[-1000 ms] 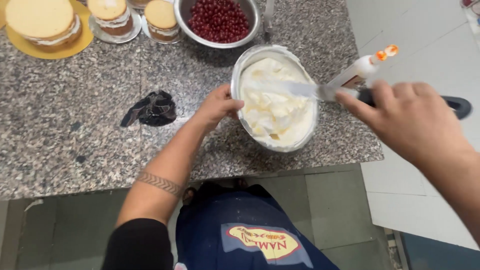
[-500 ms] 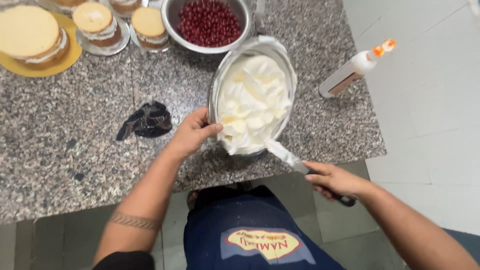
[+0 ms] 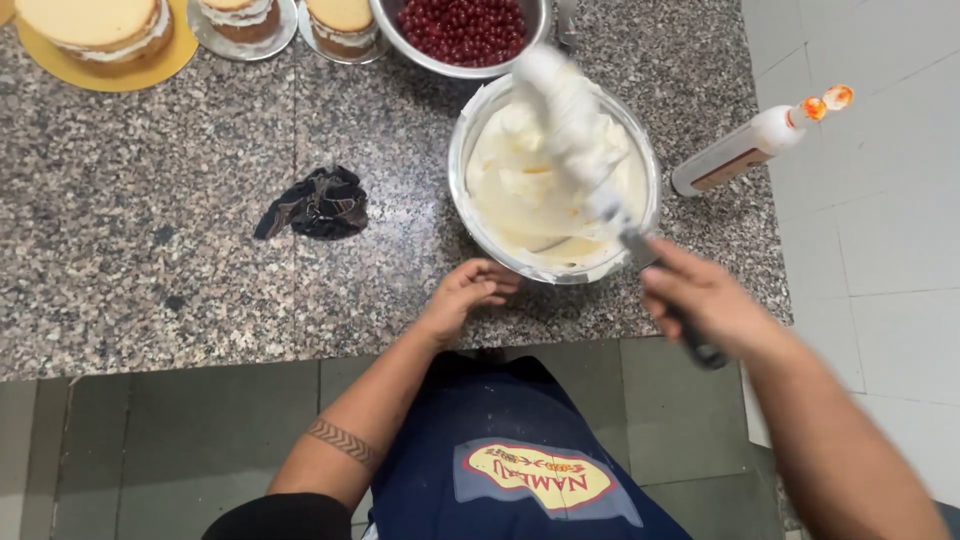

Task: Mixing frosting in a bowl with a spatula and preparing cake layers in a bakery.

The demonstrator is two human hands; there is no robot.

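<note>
Nearest to us is the apron (image 3: 520,470), and just beyond it our two hands meet the counter (image 3: 150,260) edge. Our left hand (image 3: 468,292) rests with fingers loosely curled, holding nothing, at the near rim of the bowl (image 3: 470,215); whether the fingertips touch the metal we cannot tell. Our right hand (image 3: 705,300) is closed around the dark handle of the spatula (image 3: 575,125), off the near right side of the bowl.

The relation that matters is the spatula's long axis. It runs from our right hand, near and right, up and away to the far left, crossing over the bowl. Its blade is blurred and thickly loaded with cream (image 3: 530,190), and it stands lifted above the far part of the bowl, apparently clear of the cream below. So the bowl lies far-left of the right hand and straight ahead of the left, which is the nearer hand to the rim.

To the left lies a dark cloth (image 3: 315,203), well apart from the bowl. To the right a white bottle (image 3: 745,150) lies on its side. Farthest off are the cherries (image 3: 462,28) in a metal bowl, two small cakes (image 3: 342,18), and a larger cake (image 3: 90,25) on a yellow board.
</note>
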